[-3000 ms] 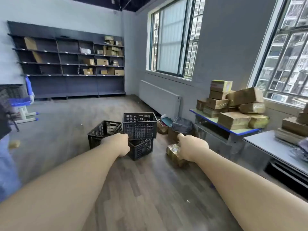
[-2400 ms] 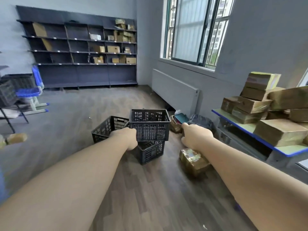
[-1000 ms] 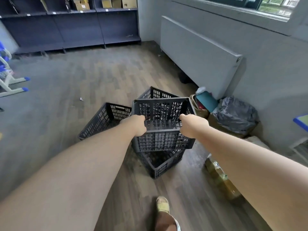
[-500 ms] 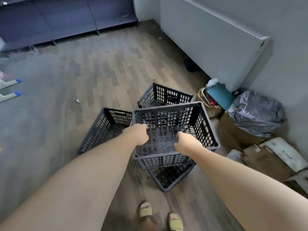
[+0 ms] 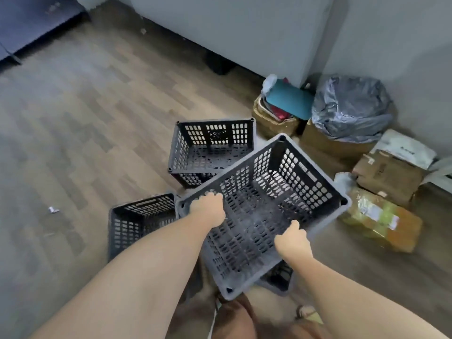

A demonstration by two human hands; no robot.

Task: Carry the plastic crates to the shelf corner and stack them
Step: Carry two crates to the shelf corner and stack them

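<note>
Far left of the frame, a scrap of litter (image 5: pixel 53 209) lies on the wood floor (image 5: pixel 73 113). Moving right, a dark crate (image 5: pixel 137 222) sits low on the floor, partly behind the forearm. Above it, mid-frame, another floor crate (image 5: pixel 212 148) stands open. The left hand (image 5: pixel 208 211) curls over the near-left rim of the held crate (image 5: pixel 281 192), which is tilted and raised at centre. The right hand (image 5: pixel 292 242) grips the near-right rim. A fourth crate (image 5: pixel 278 277) peeks out beneath. Right side: a grey bag (image 5: pixel 349 108) and cardboard boxes (image 5: pixel 386 177) against the wall.
</note>
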